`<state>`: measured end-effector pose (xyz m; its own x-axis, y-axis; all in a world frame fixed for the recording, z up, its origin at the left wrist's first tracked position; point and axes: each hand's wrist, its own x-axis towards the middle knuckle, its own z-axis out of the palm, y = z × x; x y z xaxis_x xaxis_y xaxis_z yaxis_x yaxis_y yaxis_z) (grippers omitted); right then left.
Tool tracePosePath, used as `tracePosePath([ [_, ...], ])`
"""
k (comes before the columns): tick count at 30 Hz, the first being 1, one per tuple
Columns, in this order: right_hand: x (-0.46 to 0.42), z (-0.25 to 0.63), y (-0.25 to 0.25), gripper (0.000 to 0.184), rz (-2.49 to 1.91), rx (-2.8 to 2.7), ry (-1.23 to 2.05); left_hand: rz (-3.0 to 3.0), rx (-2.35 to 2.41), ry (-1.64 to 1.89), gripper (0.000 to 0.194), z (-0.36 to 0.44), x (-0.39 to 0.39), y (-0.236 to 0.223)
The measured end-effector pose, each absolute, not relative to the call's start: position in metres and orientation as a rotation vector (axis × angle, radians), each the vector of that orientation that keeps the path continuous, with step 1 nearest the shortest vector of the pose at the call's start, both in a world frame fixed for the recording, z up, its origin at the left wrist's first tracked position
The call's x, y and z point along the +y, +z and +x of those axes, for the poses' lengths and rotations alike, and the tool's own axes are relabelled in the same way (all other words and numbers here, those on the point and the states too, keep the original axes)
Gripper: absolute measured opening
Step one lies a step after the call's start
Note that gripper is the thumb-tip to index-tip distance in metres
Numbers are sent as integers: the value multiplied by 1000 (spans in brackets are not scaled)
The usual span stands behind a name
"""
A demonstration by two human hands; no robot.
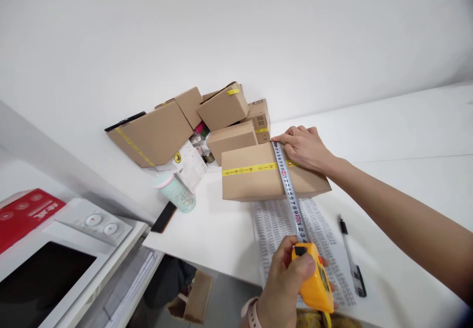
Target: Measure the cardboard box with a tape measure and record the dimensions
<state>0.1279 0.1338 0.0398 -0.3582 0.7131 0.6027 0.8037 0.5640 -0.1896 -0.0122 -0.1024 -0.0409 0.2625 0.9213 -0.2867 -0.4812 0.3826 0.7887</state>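
A brown cardboard box (247,185) with yellow printed tape along its top stands on the white table. My left hand (288,278), with a pink band at the wrist, is closed around a yellow tape measure (316,288). The metal blade (288,185) runs out from the case, across the top of the box to its far edge. There my right hand (303,146) presses the blade's end with its fingers, the rest of the hand resting over the box. Printed sheets (269,234) lie partly under the box. To the right of them is a black pen (351,254).
More cardboard boxes (225,109) are piled against the wall at the back left. A mint green cup (177,192) and a dark phone-like slab (163,217) sit near the table's left edge. A white microwave (92,239) with a red box (29,214) on top stands at left.
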Motion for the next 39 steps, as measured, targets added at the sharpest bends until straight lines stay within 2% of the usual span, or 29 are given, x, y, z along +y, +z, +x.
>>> tracePosePath([
  [13, 129, 128, 40, 52, -1211, -2148, -178, 690, 810, 1005, 65, -22, -98, -56],
  [24, 143, 129, 36, 57, -1242, -2199, -235, 699, 703, 1053, 58, -58, -98, -34],
  [28, 165, 129, 34, 62, -1318, -2150, -56, 787, 770, 1162, 59, -80, -104, -21],
  [35, 186, 140, 35, 40, -1405, -2103, 255, 835, 902, 1051, 59, -89, -113, -31],
  [37, 176, 144, 39, 42, -1391, -2049, 333, 878, 889, 958, 57, -89, -115, -41],
  [39, 155, 147, 45, 53, -1355, -1967, 406, 933, 869, 890, 57, -90, -116, -48],
])
